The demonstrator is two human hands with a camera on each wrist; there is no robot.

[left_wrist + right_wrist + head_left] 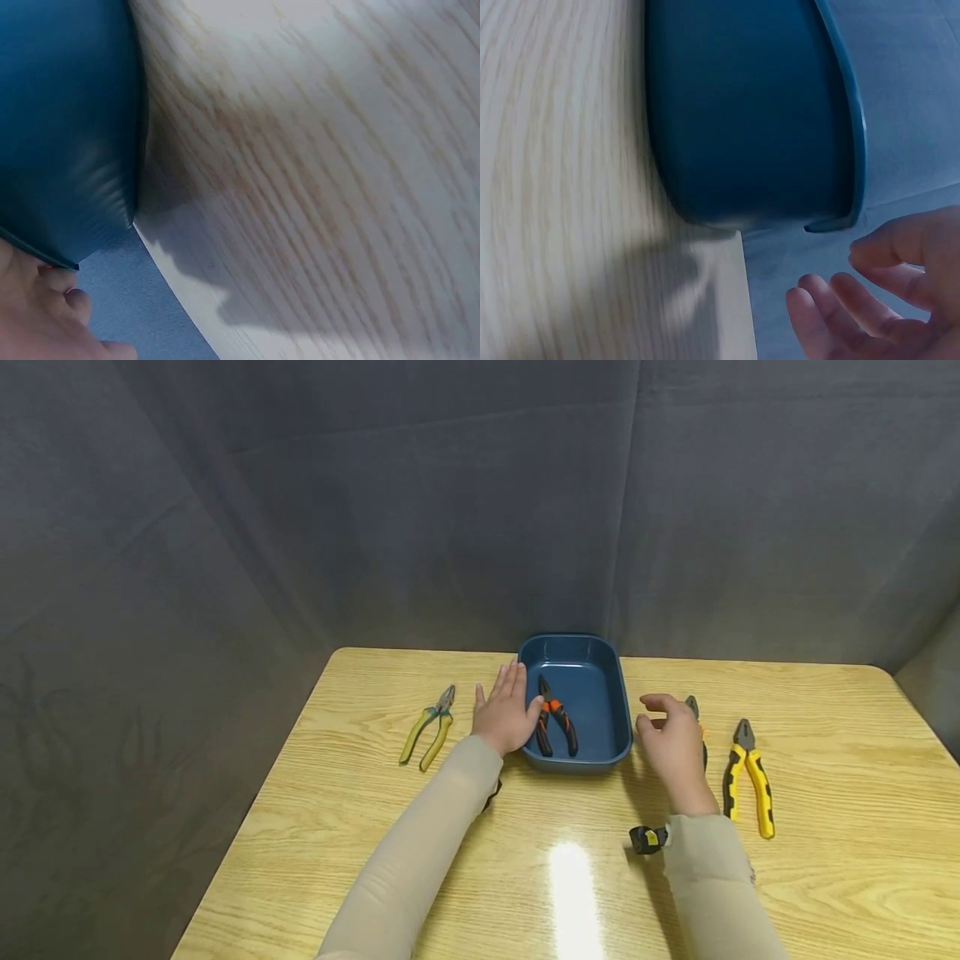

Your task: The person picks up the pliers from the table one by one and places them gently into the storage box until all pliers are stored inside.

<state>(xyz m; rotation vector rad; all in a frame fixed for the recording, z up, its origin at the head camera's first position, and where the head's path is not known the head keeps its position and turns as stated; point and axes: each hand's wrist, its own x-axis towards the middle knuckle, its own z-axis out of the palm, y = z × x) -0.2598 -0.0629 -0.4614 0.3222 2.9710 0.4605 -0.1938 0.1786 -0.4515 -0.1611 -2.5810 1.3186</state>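
A blue bin (592, 710) stands at the back of the table, and pliers with black and orange handles (558, 714) lie inside it. My left hand (506, 710) rests against the bin's left rim with its fingers extended. To the right of the bin, my right hand (671, 743) hovers with loosely bent fingers and nothing between them; the right wrist view shows its fingertips apart from the bin wall (757, 120). Behind that hand, another pair of pliers (692, 703) is mostly hidden. Yellow-and-black pliers (746, 768) lie farther right.
Pliers with yellow-green handles (431, 727) lie on the table left of my left hand. The wooden table (510, 877) ends at its back edge against a grey cloth (450, 510). A bright glare spot (575, 902) shows near the front.
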